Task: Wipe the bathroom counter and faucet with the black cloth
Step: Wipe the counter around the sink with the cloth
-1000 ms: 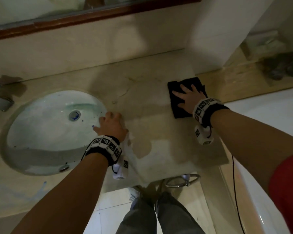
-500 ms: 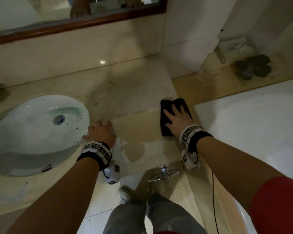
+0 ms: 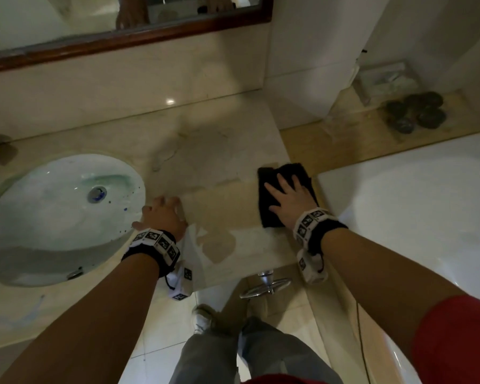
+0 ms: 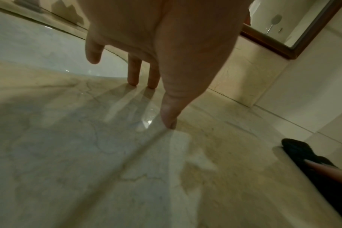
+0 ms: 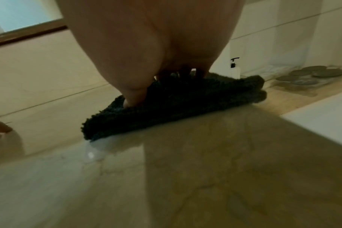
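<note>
Black cloth [image 3: 272,200], fluffy microfibre, folded into a rough rectangle, lies flat on the beige veined marble tabletop [image 3: 225,151] at its right-hand edge, just beside the white bathtub [image 3: 416,206].

White oval undermount sink [image 3: 53,214] is set in the tabletop's left part; chrome drain [image 3: 96,194] near its far side; small blue specks on the basin wall. Wood-framed mirror [image 3: 139,37] runs along the wall above the backsplash. Wet sheen and darker damp patches on the tabletop between sink and cloth.

Right hand [image 3: 291,202]: palm down on the cloth, fingers spread and straight, pressing it to the tabletop; right wrist view shows the thumb tip sunk into the pile. Not curled round it.

Left hand [image 3: 164,216]: rests on the tabletop at the sink's right rim, well apart from the cloth. Left wrist view shows straight fingers, tips touching the stone, holding nothing.

Both wrists carry black bands with white tag markers.

Cluster of dark round stones [image 3: 416,113] sits on the beige ledge beyond the tub. Pump bottle [image 5: 235,67] stands against the far wall; its contents cannot be made out. Faucet: possibly the grey shape at the far left frame edge, too cropped to confirm.
</note>
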A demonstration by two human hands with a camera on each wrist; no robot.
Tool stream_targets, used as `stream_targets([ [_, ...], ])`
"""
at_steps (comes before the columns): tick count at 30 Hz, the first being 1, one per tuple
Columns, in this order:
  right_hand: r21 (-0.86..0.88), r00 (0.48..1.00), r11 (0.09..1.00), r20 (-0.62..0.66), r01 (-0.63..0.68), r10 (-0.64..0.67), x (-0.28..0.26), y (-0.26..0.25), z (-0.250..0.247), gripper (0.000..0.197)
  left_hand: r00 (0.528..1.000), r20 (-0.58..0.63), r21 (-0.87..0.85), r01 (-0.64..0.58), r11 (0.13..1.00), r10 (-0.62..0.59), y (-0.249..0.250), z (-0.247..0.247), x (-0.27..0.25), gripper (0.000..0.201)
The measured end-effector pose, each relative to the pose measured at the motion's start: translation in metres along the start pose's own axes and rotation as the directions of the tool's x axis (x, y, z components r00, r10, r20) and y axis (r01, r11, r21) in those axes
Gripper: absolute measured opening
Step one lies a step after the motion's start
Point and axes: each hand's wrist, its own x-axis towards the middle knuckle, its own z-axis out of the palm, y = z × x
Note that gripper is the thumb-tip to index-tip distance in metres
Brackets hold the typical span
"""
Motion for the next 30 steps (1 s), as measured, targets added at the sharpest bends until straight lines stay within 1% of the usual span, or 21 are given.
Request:
stream_targets([
  [3, 0.037, 0.999, 0.999, 0.015, -0.036, 0.035, -0.002, 0.001, -0.005, 0.066, 1.0, -0.008, -0.016, 0.002, 1.0, -0.002, 0.001, 0.0, 0.001, 0.057],
  [4, 0.039, 0.999, 0.998, -0.005, -0.045, 0.046, -0.002, -0.001, -0.004, 0.066, 1.0, -0.013, -0.019, 0.002, 1.0, -0.002, 0.002, 0.0, 0.001, 0.055],
  [7, 0.032, 0.986, 0.993, -0.118, -0.115, 0.118, -0.006, -0.008, 0.003, 0.069, 1.0, -0.015, -0.011, 0.012, 1.0, -0.012, 0.004, -0.001, 0.005, 0.055],
  [8, 0.027, 0.982, 0.991, -0.131, -0.132, 0.134, -0.006, -0.009, 0.006, 0.067, 1.0, -0.018, -0.006, 0.018, 1.0, -0.019, 0.004, -0.001, 0.006, 0.054],
  [12, 0.02, 0.985, 0.99, -0.092, -0.142, 0.144, 0.006, -0.011, 0.009, 0.065, 0.998, -0.043, 0.01, 0.035, 0.999, -0.034, 0.012, -0.005, 0.014, 0.046],
  [15, 0.057, 0.986, 0.99, -0.09, -0.132, 0.137, 0.023, -0.004, -0.001, 0.065, 0.998, -0.07, 0.021, 0.0, 1.0, 0.002, 0.014, -0.009, 0.02, 0.048],
  [19, 0.146, 0.988, 0.981, -0.062, -0.13, 0.141, 0.051, -0.002, -0.025, 0.064, 0.999, -0.033, -0.001, -0.012, 1.0, 0.012, 0.013, -0.011, 0.032, 0.055],
  [21, 0.141, 0.99, 0.985, -0.084, -0.1, 0.112, 0.07, -0.002, -0.039, 0.059, 1.0, -0.018, -0.003, -0.002, 1.0, 0.002, 0.012, -0.012, 0.036, 0.059],
  [24, 0.185, 0.984, 0.976, -0.119, -0.112, 0.135, 0.102, 0.0, -0.054, 0.064, 1.0, -0.026, 0.001, 0.001, 1.0, -0.001, 0.013, -0.013, 0.038, 0.059],
  [27, 0.192, 0.988, 0.977, -0.099, -0.097, 0.118, 0.131, 0.001, -0.068, 0.068, 1.0, -0.029, -0.014, 0.007, 1.0, -0.007, 0.011, -0.012, 0.039, 0.063],
  [30, 0.154, 0.988, 0.983, -0.106, -0.099, 0.116, 0.148, -0.001, -0.077, 0.068, 0.999, -0.032, -0.031, 0.0, 1.0, -0.001, 0.009, -0.01, 0.039, 0.066],
])
